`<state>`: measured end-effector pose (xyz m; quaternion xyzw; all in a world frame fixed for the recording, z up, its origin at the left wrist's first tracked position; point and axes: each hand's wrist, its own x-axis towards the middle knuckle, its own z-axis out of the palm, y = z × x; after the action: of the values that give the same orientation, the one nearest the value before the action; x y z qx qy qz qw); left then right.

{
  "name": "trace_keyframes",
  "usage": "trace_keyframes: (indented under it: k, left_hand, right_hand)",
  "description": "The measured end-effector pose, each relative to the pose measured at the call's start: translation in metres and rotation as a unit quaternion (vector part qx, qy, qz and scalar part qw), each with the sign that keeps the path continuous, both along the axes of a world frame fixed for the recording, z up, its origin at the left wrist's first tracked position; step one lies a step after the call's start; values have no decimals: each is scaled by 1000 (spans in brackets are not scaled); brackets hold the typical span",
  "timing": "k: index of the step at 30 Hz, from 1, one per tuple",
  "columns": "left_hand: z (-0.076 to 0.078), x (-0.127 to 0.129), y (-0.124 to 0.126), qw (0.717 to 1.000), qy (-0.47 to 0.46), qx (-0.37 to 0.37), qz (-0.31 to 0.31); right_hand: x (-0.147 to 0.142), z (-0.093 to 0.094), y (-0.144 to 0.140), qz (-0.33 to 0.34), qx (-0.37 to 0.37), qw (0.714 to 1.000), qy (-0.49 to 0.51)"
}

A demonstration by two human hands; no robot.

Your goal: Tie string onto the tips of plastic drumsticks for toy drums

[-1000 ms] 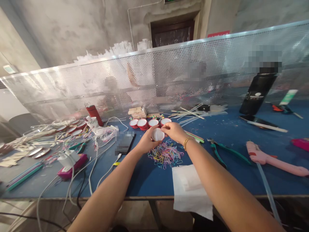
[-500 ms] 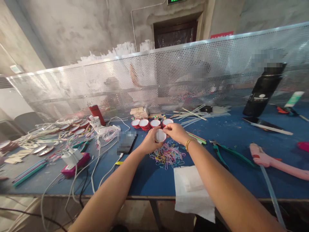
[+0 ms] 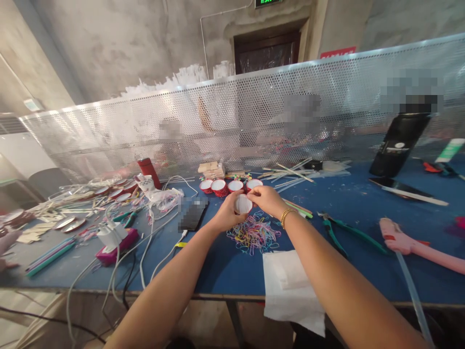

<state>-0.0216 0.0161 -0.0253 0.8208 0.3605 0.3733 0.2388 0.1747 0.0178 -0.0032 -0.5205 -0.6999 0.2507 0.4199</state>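
Observation:
My left hand (image 3: 228,213) is closed around a small round cup (image 3: 243,205) with a white inside, held tilted so its opening faces me. My right hand (image 3: 264,198) is pinched at the cup's upper right rim; whether its fingertips grip the rim or some tiny thing is hidden. Just behind my hands stand several red patterned cups (image 3: 219,188) with white insides, side by side in a row. Directly below the held cup lies a loose pile of colourful rubber bands (image 3: 254,234) on the blue table (image 3: 214,271).
Left are a phone (image 3: 194,215), white cables and a purple power strip (image 3: 118,246). Right lie green-handled pliers (image 3: 356,234) and a pink glue gun (image 3: 410,242). White tissue (image 3: 290,271) overhangs the front edge. A perforated metal screen (image 3: 232,121) closes the back. Another person's hand (image 3: 7,247) shows at far left.
The view has shifted slightly, so everything sits a little further right. Another person's hand shows more at the left edge. Both my hands keep nearly the same hold at the cup.

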Motion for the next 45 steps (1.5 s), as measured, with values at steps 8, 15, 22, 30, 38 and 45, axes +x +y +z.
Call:
trace_keyframes:
  k: [8,15,22,30,38,45]
  left_hand:
    - [1,1,7,986,-124,-73,81]
    - [1,-2,13,977,-134,-99,133]
    - [7,-3,11,972,-142,-66,178]
    - [12,-6,10,969,-108,-43,216]
    - [18,-8,13,961,-120,-91,234]
    - [45,-13,8,971,-31,-131,195]
  right_hand:
    - [1,0,1,-3,28,1000,-4]
    - [0,-3,5,-3,38,999,14]
    - [0,5,-1,-20,16,999,20]
    - [1,2,3,-33,22,999,-3]
    - [3,1,5,-41,59,997,-28]
    - [3,6,1,-41,46,997,-38]
